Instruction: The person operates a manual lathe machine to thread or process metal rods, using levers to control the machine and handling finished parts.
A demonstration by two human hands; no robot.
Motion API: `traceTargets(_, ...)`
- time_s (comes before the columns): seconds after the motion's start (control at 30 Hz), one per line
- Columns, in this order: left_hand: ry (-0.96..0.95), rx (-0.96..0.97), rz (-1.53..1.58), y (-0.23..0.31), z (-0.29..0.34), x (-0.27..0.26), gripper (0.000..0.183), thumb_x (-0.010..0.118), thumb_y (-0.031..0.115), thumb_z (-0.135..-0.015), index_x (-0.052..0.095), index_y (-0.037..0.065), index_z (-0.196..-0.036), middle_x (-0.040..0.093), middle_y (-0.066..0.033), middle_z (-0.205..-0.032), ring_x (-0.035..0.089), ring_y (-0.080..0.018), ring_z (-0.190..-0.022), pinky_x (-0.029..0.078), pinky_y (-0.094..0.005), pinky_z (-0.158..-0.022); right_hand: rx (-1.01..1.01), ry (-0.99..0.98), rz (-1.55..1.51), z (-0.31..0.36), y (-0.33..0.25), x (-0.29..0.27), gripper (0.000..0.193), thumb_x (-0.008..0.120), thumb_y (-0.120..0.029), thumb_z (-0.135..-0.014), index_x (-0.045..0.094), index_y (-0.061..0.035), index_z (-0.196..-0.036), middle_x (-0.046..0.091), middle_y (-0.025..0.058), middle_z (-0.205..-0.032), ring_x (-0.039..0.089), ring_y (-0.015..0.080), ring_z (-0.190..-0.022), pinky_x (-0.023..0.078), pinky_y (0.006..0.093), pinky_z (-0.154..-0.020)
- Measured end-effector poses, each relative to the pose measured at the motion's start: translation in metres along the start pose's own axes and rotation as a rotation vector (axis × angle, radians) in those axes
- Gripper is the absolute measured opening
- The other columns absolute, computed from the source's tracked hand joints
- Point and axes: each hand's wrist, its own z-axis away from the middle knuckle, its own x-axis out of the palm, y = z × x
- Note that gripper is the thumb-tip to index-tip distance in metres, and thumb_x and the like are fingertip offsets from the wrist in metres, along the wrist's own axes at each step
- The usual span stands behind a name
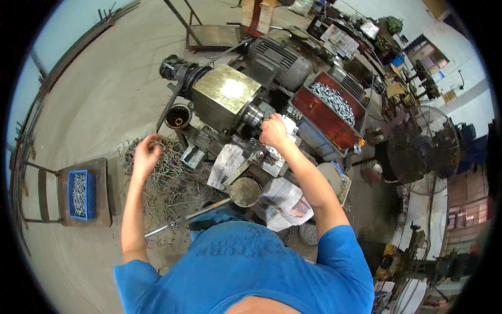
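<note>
My right hand (273, 131) reaches to the round metal chuck (253, 115) of a lathe-like machine. Its fingers are bent together beside the chuck's front, and whatever they pinch is hidden or too small to tell. Behind the chuck is the machine's boxy headstock (226, 91) with a shiny brass-coloured top. My left hand (147, 155) hangs in the air to the left, fingers loosely curled, a gap between thumb and fingers, nothing seen in it. Below it lies a heap of curly metal shavings (166, 170). A lever with a round metal disc (244, 192) stands close in front of my body.
A red metal bin (302, 106) of small silvery parts stands right of the chuck. On a low cart (99, 201) at left sits a blue crate (91, 194) of similar parts. Newspaper sheets (285, 201) cover parts of the machine. A large fan (422, 149) stands far right.
</note>
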Motion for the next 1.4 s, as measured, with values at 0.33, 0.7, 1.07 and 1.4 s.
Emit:
traceTargets(0.33,-0.068,-0.248,-0.576,-0.074,0.051,-0.040,0.037,0.065,0.021,-0.072,0.055,0.003,-0.102,0.061,-0.0167,-0.076,0.059,-0.0352,-0.075,0.046,-0.0435,-0.068,0.208,-0.025,-0.266,-0.017,0.002,0.014,0.025,0.061,-0.018,-0.052,0.068,-0.0055,-0.072,0.059,0.0198,-0.078,0.056,0.0333,-0.083,0.048,0.0389,-0.075)
traceTargets(0.7,-0.049,0.006,-1.273,-0.207,-0.077,-0.158,0.005,0.053,0.008,-0.073,0.056,0.009,-0.077,0.061,-0.0128,-0.071,0.060,-0.0295,-0.067,0.047,-0.0419,-0.059,0.259,0.016,-0.383,-0.021,0.009,0.027,0.020,0.061,-0.019,-0.052,0.064,-0.0027,-0.062,0.058,0.0213,-0.074,0.057,0.0353,-0.081,0.049,0.0403,-0.071)
traceTargets(1.07,0.566,0.422,-0.351,-0.130,-0.068,-0.054,0.025,0.053,0.001,-0.071,0.061,0.001,-0.095,0.059,-0.0177,-0.081,0.057,-0.0344,-0.076,0.046,-0.0386,-0.070,0.140,0.320,-0.428,0.052,-0.022,-0.039,0.040,0.062,-0.015,-0.054,0.064,-0.0053,-0.092,0.055,0.0159,-0.113,0.050,0.0330,-0.101,0.042,0.0397,-0.088)
traceTargets(1.4,-0.733,0.087,-1.004,-0.235,-0.062,0.180,0.035,0.062,0.024,-0.070,0.059,0.008,-0.101,0.063,-0.0128,-0.096,0.061,-0.0296,-0.089,0.049,-0.0405,-0.073,0.614,0.095,-0.401,0.256,-0.013,-0.014,0.037,0.060,-0.016,-0.056,0.066,-0.0055,-0.091,0.059,0.0122,-0.108,0.054,0.0306,-0.099,0.044,0.0376,-0.085)
